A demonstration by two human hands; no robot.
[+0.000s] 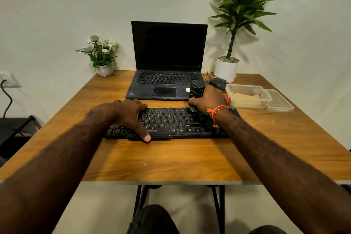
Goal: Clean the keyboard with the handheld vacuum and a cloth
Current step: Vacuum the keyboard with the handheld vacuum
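Dusty black keyboard (pixel 171 123): left hand (pixel 125 114) flat, right hand (pixel 207 100) grip clasps vacuum (pixel 196 91).

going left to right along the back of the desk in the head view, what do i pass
small flower pot → laptop → mouse → tall potted plant → clear plastic container → its loose lid

black keyboard (pixel 171 123), black vacuum (pixel 196 93), orange wristband (pixel 216 111), brown wood-grain table (pixel 171 157).
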